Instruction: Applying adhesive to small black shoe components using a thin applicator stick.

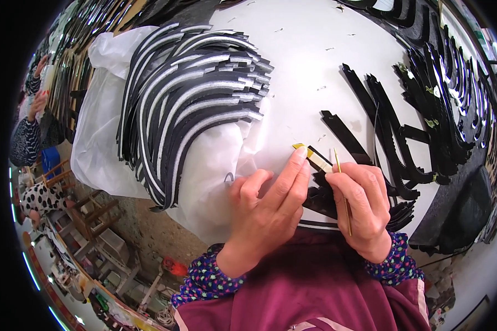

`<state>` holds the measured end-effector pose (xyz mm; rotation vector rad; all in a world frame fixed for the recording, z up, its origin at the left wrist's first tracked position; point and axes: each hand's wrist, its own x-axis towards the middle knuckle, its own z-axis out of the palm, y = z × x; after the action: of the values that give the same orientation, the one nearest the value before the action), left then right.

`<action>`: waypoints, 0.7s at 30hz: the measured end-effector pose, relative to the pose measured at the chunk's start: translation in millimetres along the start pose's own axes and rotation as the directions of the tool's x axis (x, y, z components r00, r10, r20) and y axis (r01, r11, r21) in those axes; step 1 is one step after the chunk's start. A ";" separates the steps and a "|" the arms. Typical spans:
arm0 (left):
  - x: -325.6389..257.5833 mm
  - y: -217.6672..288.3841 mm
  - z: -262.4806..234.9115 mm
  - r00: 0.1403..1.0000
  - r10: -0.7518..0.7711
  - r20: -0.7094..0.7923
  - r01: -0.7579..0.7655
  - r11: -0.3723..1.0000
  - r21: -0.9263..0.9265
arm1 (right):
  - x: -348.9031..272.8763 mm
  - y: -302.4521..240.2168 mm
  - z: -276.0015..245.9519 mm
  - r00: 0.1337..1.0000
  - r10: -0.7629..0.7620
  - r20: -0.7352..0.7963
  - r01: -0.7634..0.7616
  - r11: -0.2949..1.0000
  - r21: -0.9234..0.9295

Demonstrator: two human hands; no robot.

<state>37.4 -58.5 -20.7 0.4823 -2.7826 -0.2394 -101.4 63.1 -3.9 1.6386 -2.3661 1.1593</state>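
Note:
My left hand point(276, 204) lies palm down at the table's near edge, its index and middle fingers stretched out. Their tips press by a small yellow piece point(298, 146) at the end of a short dark strip with a pale, tape-like section point(319, 162). Close by on the right, my right hand point(364, 201) is closed with its fingertips together around a thin brass-coloured rod point(346, 205). The rod's upper tip sticks out above the thumb and finger. The right fingertips also meet the strip's pale end. Several black strips point(345, 135) lie under and beyond the hands.
A heap of curved dark strips with white stripes point(193, 99) rests on white plastic sheeting point(102, 132) to the left. Black notched strips point(395, 138) spread over the white tabletop point(298, 66) at right. A wooden stool point(94, 215) and another person point(30, 132) are at far left.

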 end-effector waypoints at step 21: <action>0.9 2.0 1.2 1.000 -0.018 0.001 0.018 1.000 -0.006 | -11.0 2.7 -5.8 0.995 -0.103 0.001 0.102 0.990 -0.100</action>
<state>35.6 -56.9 -21.2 0.5056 -2.7784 -0.2518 -100.8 75.7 -5.9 1.7005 -2.2669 1.0092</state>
